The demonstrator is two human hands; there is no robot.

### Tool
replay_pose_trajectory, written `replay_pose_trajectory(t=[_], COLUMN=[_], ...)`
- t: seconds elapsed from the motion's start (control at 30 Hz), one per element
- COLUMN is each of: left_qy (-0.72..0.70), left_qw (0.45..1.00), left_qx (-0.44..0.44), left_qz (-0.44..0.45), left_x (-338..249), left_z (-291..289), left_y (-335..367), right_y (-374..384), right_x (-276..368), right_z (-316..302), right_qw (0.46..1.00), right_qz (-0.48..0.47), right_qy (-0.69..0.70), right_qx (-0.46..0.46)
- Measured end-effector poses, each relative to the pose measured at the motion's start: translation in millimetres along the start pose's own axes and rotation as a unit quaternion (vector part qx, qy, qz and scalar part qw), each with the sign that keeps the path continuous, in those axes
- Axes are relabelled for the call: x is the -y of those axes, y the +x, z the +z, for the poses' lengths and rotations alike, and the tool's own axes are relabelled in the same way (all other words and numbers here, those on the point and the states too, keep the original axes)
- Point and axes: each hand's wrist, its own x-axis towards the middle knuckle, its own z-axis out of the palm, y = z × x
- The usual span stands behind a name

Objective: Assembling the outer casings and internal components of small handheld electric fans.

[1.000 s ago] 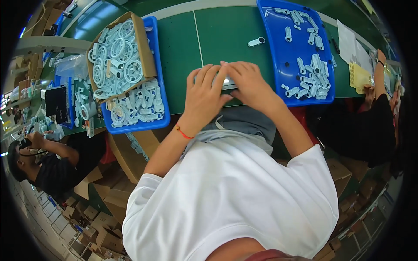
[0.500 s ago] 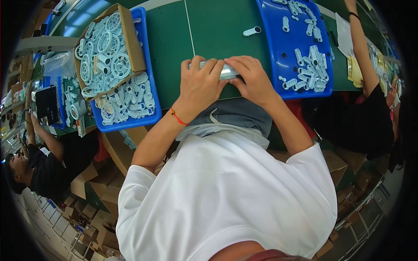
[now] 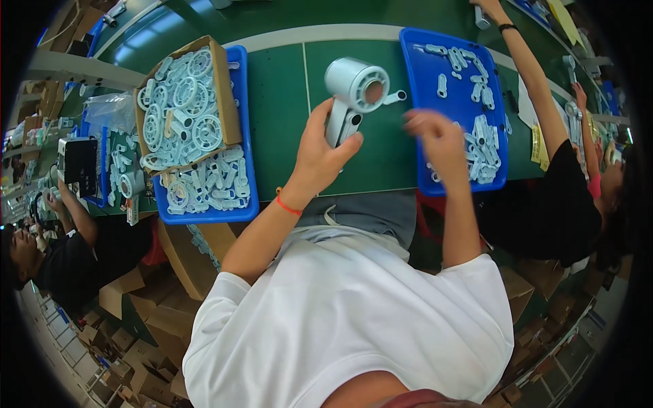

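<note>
My left hand (image 3: 316,160) grips the handle of a silvery handheld fan (image 3: 355,81) above the green table. The fan's cylindrical head points up and to the right, its vented round end toward me. Away from the fan, my right hand (image 3: 443,143) hangs near the left edge of the right blue tray (image 3: 469,102). Motion smears its fingers, so whether it holds anything is unclear. Partly behind the fan head lies a small pale handle-shaped part (image 3: 396,97) with a dark round end.
On my left, a cardboard box (image 3: 231,102) of pale rings and parts rests on another blue tray (image 3: 253,183), which holds many small pale pieces. Several pale parts (image 3: 483,146) lie in the right tray. Co-workers sit at both sides; one arm (image 3: 537,95) reaches across at right.
The fan has come up from between both hands, its round head now visible. My right hand has let go and moved right toward the tray. The view has shifted.
</note>
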Motion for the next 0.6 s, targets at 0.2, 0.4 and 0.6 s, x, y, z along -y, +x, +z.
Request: replay_pose_trajectory(t=[0.2,0.4,0.6], left_qy=[0.175,0.256,0.406], left_qw=[0.979,0.945,0.722], left_qx=[-0.05,-0.183,-0.542], left_qz=[0.089,0.087,0.138], left_x=[-12.6,-9.8,-24.2], left_z=[17.5,22.2,-1.8], left_y=[124.1,296.7,342.8], right_y=[76.1,42.4,-19.5], right_x=[-62.1,-6.6,6.5], right_z=[-45.2,-28.1,9.1], right_qw=[0.91,0.972,0.997], right_qz=[0.053,-0.087,-0.04], right_qy=[-0.385,-0.173,0.069], right_qx=[-0.147,-0.131,-0.013])
